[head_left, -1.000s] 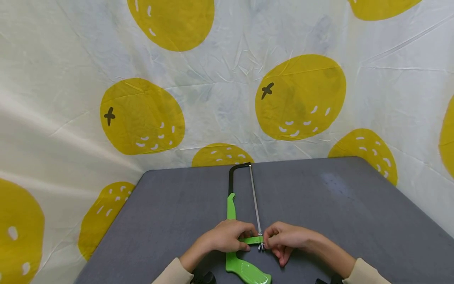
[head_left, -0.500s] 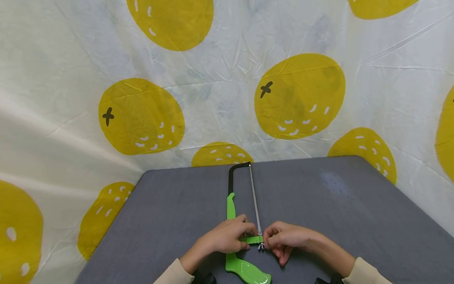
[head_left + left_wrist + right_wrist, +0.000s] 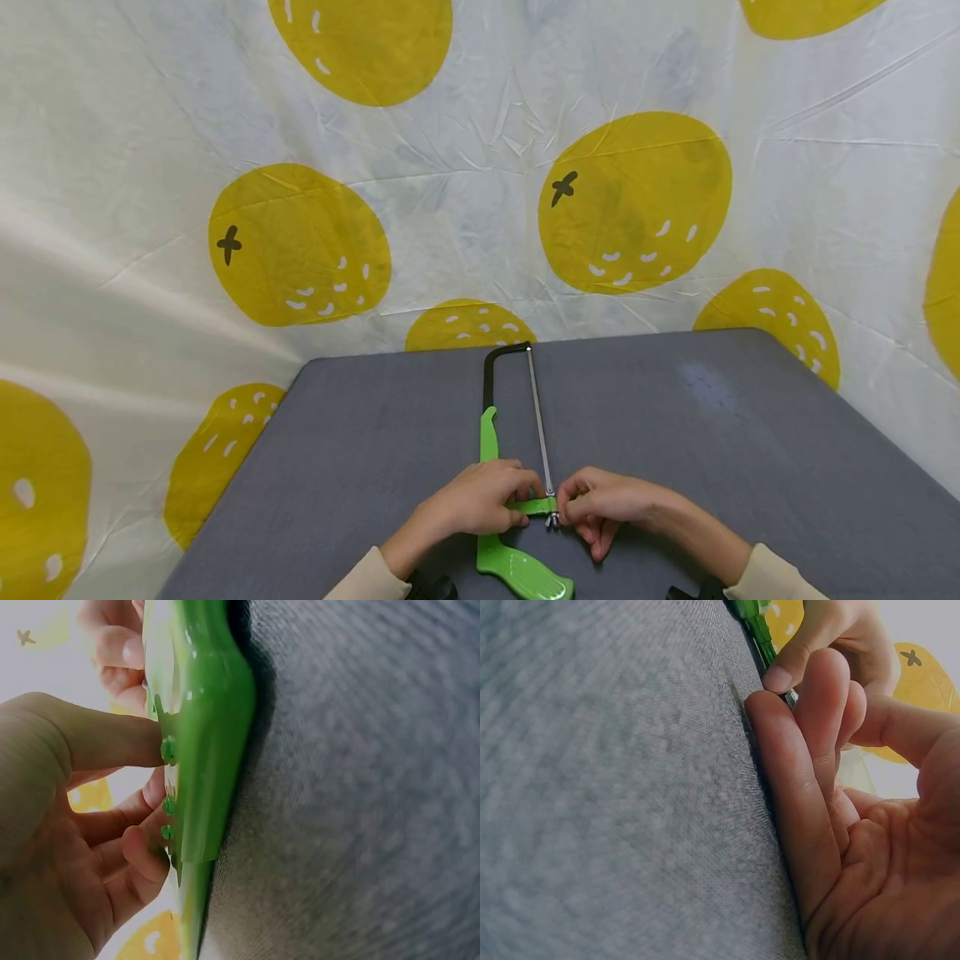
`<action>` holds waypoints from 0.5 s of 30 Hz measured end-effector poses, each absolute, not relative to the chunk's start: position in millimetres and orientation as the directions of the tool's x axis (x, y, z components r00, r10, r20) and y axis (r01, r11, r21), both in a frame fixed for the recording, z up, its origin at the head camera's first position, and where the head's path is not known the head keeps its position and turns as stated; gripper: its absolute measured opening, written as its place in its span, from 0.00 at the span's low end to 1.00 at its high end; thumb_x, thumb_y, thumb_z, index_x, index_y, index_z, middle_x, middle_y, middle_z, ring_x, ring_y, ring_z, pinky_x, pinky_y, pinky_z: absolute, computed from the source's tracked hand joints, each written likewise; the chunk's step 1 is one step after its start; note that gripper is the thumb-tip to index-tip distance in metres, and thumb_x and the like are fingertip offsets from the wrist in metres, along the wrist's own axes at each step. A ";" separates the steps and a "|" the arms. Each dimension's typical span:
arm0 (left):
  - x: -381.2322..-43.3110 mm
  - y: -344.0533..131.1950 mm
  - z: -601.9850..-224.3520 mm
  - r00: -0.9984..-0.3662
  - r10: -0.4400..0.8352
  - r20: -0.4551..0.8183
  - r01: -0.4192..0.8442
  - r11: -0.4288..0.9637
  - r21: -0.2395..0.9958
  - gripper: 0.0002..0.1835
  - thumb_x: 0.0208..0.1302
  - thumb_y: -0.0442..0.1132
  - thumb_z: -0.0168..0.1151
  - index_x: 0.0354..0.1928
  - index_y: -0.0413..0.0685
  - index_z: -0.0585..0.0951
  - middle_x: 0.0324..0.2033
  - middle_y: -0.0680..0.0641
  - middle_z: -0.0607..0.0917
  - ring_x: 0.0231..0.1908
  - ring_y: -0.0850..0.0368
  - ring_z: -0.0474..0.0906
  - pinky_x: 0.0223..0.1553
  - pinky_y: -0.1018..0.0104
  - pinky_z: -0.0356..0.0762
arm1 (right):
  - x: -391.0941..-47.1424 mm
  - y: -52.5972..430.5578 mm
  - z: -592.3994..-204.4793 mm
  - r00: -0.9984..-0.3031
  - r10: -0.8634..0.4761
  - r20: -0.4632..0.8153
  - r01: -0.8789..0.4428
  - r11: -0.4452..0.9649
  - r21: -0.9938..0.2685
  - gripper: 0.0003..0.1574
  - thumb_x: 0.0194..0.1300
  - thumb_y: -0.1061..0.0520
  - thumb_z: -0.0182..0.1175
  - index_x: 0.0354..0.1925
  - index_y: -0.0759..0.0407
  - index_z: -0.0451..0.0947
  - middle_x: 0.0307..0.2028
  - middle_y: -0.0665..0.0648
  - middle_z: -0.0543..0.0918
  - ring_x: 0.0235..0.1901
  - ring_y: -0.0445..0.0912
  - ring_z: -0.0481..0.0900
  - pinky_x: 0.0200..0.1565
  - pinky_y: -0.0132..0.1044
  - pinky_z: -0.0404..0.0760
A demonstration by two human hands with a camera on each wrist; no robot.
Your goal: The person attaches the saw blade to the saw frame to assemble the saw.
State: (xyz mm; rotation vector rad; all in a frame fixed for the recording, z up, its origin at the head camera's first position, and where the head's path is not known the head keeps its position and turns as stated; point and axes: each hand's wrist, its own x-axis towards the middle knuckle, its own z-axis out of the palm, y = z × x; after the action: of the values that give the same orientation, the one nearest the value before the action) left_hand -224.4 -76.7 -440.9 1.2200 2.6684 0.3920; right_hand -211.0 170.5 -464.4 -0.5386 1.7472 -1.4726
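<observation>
A hacksaw (image 3: 488, 437) with a green handle, black bow and thin blade (image 3: 537, 408) lies flat on the grey table in the head view, handle toward me. My left hand (image 3: 483, 500) grips its green frame above the handle, thumb and fingers around the short cross arm (image 3: 534, 507). In the left wrist view, the thumb presses the green frame (image 3: 214, 750). At the blade's near end sits a metal wing nut (image 3: 552, 522). My right hand (image 3: 611, 502) pinches beside it with thumb and index finger; the exact contact is hidden. Its other fingers hang curled near the table.
The grey table (image 3: 675, 433) extends to both sides and behind the saw. A white cloth (image 3: 465, 233) with yellow fruit prints hangs along its back and sides. Dark objects (image 3: 435, 587) poke in at the bottom edge by both wrists.
A finger of my left hand rises slightly half a second ago and is lower again now. The hacksaw and my right hand stay where they are.
</observation>
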 end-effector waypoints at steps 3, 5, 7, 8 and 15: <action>-222.4 -75.8 -439.7 -0.649 0.759 -0.044 0.720 0.633 0.285 0.17 0.61 0.40 0.74 0.49 0.69 0.85 0.33 0.62 0.78 0.31 0.72 0.71 0.30 0.75 0.71 | -211.1 170.3 -464.1 -0.613 -0.736 -0.288 0.159 0.242 -0.957 0.04 0.66 0.63 0.56 0.36 0.61 0.78 0.18 0.47 0.77 0.16 0.36 0.80 0.22 0.32 0.82; -221.3 -75.0 -439.7 -0.652 0.757 -0.032 0.724 0.635 0.271 0.16 0.61 0.39 0.73 0.48 0.69 0.85 0.32 0.62 0.78 0.30 0.72 0.70 0.29 0.75 0.70 | -211.2 170.3 -464.0 -0.613 -0.735 -0.289 0.161 0.242 -0.957 0.04 0.66 0.63 0.56 0.36 0.60 0.78 0.17 0.47 0.77 0.16 0.36 0.80 0.22 0.32 0.82; -220.8 -74.3 -440.1 -0.653 0.757 -0.019 0.729 0.635 0.256 0.17 0.60 0.39 0.73 0.47 0.69 0.85 0.32 0.62 0.78 0.29 0.72 0.70 0.28 0.74 0.69 | -211.5 170.2 -463.9 -0.614 -0.734 -0.291 0.164 0.242 -0.956 0.03 0.66 0.63 0.56 0.35 0.59 0.78 0.17 0.47 0.77 0.16 0.36 0.80 0.22 0.32 0.82; -220.6 -74.1 -440.3 -0.653 0.757 -0.011 0.732 0.635 0.248 0.17 0.59 0.39 0.73 0.47 0.69 0.85 0.32 0.62 0.78 0.29 0.72 0.70 0.27 0.74 0.68 | -211.5 170.1 -463.8 -0.614 -0.733 -0.292 0.166 0.242 -0.956 0.03 0.66 0.63 0.56 0.35 0.59 0.78 0.17 0.47 0.77 0.16 0.36 0.80 0.22 0.33 0.82; -218.2 -73.5 -440.4 -0.650 0.759 0.018 0.750 0.638 0.177 0.16 0.58 0.40 0.73 0.47 0.69 0.84 0.31 0.62 0.78 0.28 0.71 0.70 0.25 0.73 0.67 | -211.6 169.8 -462.7 -0.616 -0.731 -0.294 0.167 0.243 -0.955 0.03 0.65 0.63 0.57 0.35 0.60 0.78 0.17 0.47 0.77 0.16 0.37 0.81 0.22 0.33 0.82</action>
State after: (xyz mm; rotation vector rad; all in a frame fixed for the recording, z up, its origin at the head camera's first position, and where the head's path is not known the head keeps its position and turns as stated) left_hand -218.2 -73.5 -440.4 1.2865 2.7903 0.2602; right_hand -211.6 169.8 -462.7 -0.5217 1.7481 -1.4761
